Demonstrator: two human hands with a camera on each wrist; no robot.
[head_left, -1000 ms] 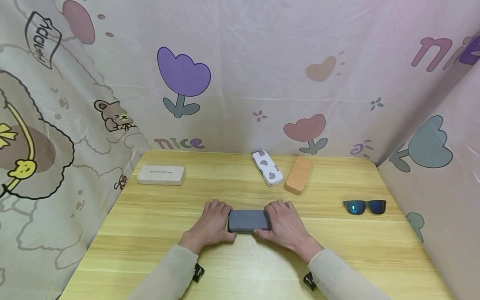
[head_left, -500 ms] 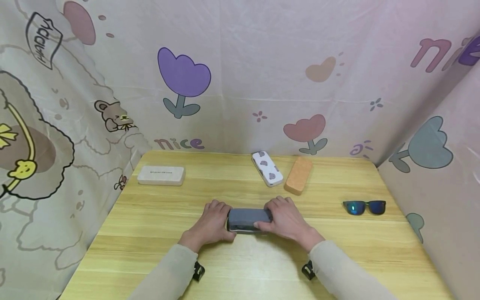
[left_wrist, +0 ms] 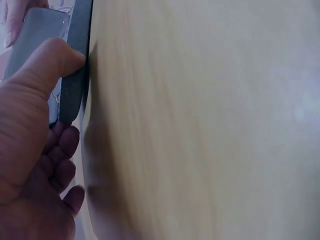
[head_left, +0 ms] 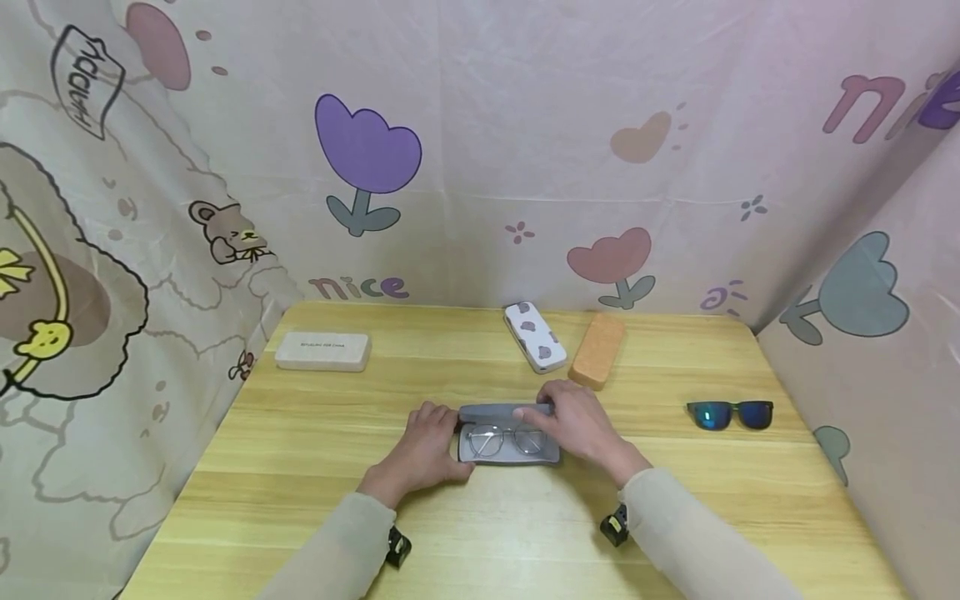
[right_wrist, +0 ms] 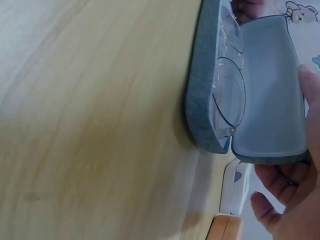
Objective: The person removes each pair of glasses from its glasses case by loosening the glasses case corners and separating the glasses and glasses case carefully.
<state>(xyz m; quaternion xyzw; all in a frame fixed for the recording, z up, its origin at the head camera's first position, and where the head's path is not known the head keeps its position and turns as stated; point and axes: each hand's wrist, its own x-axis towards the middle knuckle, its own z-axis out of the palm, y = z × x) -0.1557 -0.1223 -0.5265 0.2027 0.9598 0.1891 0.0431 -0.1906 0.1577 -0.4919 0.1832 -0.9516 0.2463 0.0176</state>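
Observation:
A grey-blue glasses case (head_left: 510,459) lies on the table with its lid (right_wrist: 270,90) raised, showing a pale lining. Inside it rest thin wire-framed eyeglasses (head_left: 487,442), also visible in the right wrist view. My left hand (head_left: 422,447) grips the left end of the case; in the left wrist view its thumb (left_wrist: 62,57) presses the front edge while its fingers curl at the end. My right hand (head_left: 583,422) pinches the right end of the lid, thumb on the inner side and fingers behind.
Dark sunglasses with blue lenses (head_left: 729,415) lie at the right. Along the back stand a white patterned case (head_left: 535,337), an orange case (head_left: 597,351) and, at the left, a cream case (head_left: 322,351). Printed curtains (head_left: 480,150) border the wooden table (head_left: 495,542).
The glasses case has gone from closed to open. My right hand has swung its lid up and back, bringing the eyeglasses into view; the left hand has stayed at the left end.

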